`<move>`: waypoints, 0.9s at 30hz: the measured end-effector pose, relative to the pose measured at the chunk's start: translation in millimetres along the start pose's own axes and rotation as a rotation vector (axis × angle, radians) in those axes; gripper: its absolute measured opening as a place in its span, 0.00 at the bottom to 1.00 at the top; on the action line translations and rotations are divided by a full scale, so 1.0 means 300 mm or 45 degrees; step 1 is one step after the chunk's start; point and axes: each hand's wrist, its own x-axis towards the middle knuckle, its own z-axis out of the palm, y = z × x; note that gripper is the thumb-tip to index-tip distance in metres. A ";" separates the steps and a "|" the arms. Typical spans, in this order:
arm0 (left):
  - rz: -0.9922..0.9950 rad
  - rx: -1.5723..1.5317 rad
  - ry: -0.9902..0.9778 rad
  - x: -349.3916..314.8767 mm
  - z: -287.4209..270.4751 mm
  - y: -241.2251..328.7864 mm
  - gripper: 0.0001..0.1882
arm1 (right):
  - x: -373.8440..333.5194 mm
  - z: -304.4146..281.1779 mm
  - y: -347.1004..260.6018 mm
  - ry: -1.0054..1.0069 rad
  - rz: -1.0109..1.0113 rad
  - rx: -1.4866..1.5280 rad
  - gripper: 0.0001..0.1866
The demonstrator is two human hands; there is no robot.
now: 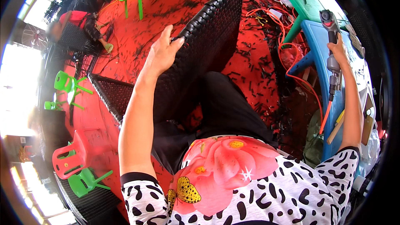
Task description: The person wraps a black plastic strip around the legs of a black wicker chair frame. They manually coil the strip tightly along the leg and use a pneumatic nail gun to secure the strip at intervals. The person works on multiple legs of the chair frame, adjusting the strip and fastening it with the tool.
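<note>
A black woven wicker furniture piece [204, 37] stands tilted against my legs, its thick braided edge running up and away to the right. At that edge is my left hand [162, 54], the thumb laid over the rim and one finger raised; the other fingers are partly hidden. Another woven section [110, 93] of black wicker lies lower at the left, behind my forearm. Over on the right, my right hand [339, 52] is closed around a grey and black air tool [332, 64] held above the blue table. An orange air hose [326, 116] runs from its lower end.
The blue plastic table [318, 41] adjoins a green table [306, 2] bearing tools. Orange hoses [287, 29] and black scraps cover parts of the red floor [254, 83]. Green chairs [68, 83] and a red chair [71, 156] stand left. A co-worker [79, 23] sits at far left.
</note>
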 end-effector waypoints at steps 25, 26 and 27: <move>0.235 0.134 0.604 -0.639 -0.347 -0.222 0.16 | 0.311 0.225 0.275 0.247 -0.826 -0.823 0.28; 0.278 0.288 0.608 -0.680 -0.357 -0.223 0.17 | 0.215 0.299 0.102 0.092 -0.779 -0.647 0.26; 0.240 0.317 0.611 -0.706 -0.348 -0.204 0.20 | 0.079 0.325 -0.112 -0.076 -0.668 -0.551 0.26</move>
